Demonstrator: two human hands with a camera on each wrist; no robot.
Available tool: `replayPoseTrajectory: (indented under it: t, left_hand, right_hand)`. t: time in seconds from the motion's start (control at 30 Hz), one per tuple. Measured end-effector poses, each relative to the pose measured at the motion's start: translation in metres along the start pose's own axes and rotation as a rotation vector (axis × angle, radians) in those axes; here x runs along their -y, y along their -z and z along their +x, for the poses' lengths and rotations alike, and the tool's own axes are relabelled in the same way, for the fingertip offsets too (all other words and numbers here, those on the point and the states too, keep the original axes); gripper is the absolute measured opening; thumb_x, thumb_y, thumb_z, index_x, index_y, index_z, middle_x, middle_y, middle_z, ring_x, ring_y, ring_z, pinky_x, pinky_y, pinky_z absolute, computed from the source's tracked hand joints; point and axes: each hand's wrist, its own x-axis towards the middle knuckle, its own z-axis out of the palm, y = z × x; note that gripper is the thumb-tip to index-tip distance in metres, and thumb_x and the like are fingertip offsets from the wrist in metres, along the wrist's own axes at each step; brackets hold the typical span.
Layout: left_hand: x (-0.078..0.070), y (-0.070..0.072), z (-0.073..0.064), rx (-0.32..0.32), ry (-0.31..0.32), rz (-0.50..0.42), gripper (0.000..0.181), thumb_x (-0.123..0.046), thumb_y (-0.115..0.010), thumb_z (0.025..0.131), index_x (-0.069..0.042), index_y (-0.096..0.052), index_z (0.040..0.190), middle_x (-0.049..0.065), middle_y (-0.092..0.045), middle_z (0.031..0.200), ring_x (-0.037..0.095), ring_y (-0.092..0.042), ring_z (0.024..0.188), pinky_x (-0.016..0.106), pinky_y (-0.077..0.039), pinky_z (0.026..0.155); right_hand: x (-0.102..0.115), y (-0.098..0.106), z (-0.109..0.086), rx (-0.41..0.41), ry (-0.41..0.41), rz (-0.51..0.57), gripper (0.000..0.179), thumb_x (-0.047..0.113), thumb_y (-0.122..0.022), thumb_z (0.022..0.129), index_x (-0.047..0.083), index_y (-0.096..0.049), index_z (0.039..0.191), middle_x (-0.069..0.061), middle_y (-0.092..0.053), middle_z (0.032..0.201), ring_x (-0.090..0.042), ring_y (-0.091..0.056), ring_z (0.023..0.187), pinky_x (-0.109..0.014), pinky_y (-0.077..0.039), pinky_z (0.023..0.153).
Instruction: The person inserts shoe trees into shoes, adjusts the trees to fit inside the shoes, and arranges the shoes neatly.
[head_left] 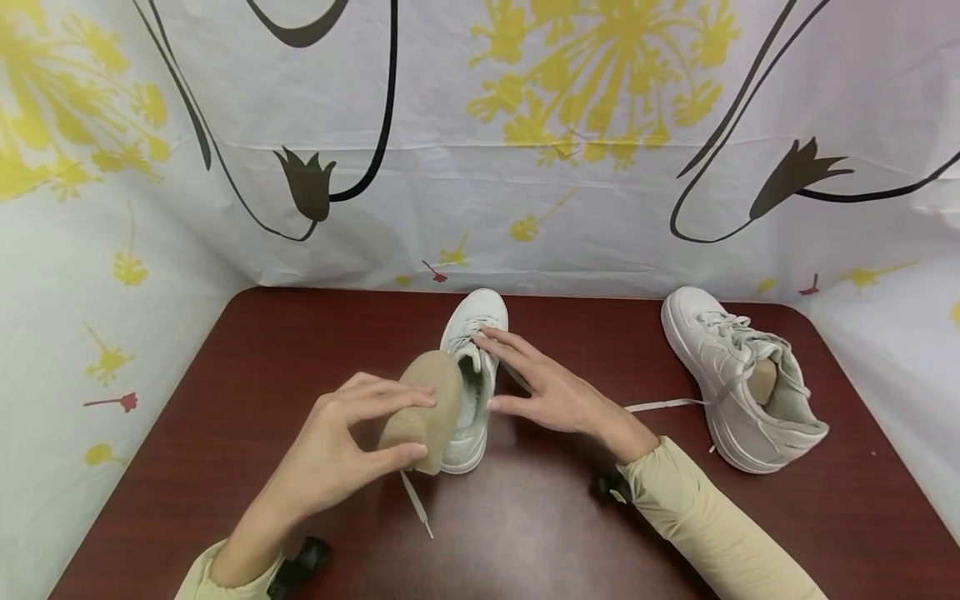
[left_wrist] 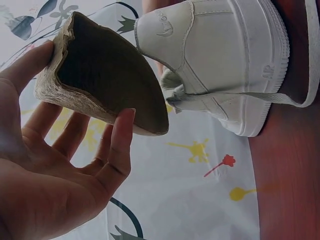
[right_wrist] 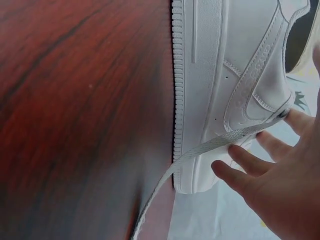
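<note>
A hollow, light-brown moulded-pulp shoe insert (head_left: 429,392) is gripped between the thumb and fingers of my left hand (head_left: 318,454). It is held above the left side of a white sneaker (head_left: 463,442) whose toe points away from me. In the left wrist view the open hollow of the insert (left_wrist: 107,75) faces the camera, close to the sneaker's heel (left_wrist: 215,45). My right hand (head_left: 558,392) is at the sneaker's right side, fingers extended by the lacing. In the right wrist view its fingertips touch or nearly touch the upper beside a loose shoelace (right_wrist: 200,146).
A second white sneaker (head_left: 701,358) stands at the right of the dark red table (head_left: 330,325), with a brown insert (head_left: 762,382) inside and its lace (head_left: 663,406) trailing left. A lace end (head_left: 417,502) lies below the held insert. A patterned cloth (head_left: 450,192) hangs behind the table.
</note>
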Motion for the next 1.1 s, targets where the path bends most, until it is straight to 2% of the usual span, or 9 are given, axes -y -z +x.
replayPoseTrajectory:
  t: [0.17,0.47,0.7,0.9,1.1]
  left_hand:
    - [-0.003,0.001,0.0,0.03,-0.013,-0.016,0.043,-0.024,-0.086,0.078,-0.025,-0.073,0.119,-0.017,-0.069,0.115,0.007,-0.059,0.107,0.026,-0.045,0.095]
    - [-0.008,-0.001,-0.001,0.096,-0.016,-0.03,0.042,-0.029,-0.084,0.081,-0.028,-0.071,0.121,-0.019,-0.068,0.115,0.006,-0.058,0.103,0.028,-0.048,0.087]
    - [-0.008,-0.006,-0.002,0.147,-0.014,-0.05,0.04,-0.031,-0.082,0.082,-0.031,-0.071,0.121,-0.02,-0.068,0.114,0.006,-0.059,0.101,0.027,-0.048,0.083]
    - [-0.007,-0.008,-0.002,0.139,-0.05,-0.043,0.04,-0.029,-0.081,0.084,-0.025,-0.071,0.122,-0.015,-0.069,0.112,0.007,-0.059,0.097,0.029,-0.049,0.078]
    - [-0.006,-0.011,0.002,0.132,-0.029,-0.035,0.041,-0.028,-0.08,0.085,-0.025,-0.07,0.125,-0.014,-0.068,0.108,0.006,-0.06,0.09,0.028,-0.052,0.069]
  right_hand:
    - [0.001,0.001,0.0,-0.018,0.002,0.03,0.05,0.035,-0.043,0.107,0.03,-0.034,0.155,0.003,-0.025,0.162,-0.015,-0.023,0.148,-0.045,-0.024,0.117]
    - [-0.001,-0.005,0.002,-0.077,0.039,-0.022,0.061,0.035,-0.063,0.098,0.028,-0.039,0.153,0.0,-0.031,0.16,-0.016,-0.029,0.146,-0.044,-0.031,0.114]
    - [0.0,-0.004,0.003,-0.066,0.03,-0.013,0.06,0.036,-0.063,0.098,0.03,-0.039,0.153,0.001,-0.03,0.16,-0.015,-0.028,0.146,-0.043,-0.03,0.115]
    - [0.002,-0.004,0.004,-0.067,0.039,-0.007,0.06,0.034,-0.063,0.098,0.027,-0.039,0.153,-0.003,-0.032,0.159,-0.018,-0.03,0.145,-0.046,-0.031,0.114]
    - [0.002,-0.004,0.003,-0.068,0.021,-0.018,0.06,0.035,-0.063,0.098,0.03,-0.039,0.153,0.0,-0.031,0.159,-0.016,-0.029,0.146,-0.045,-0.031,0.114]
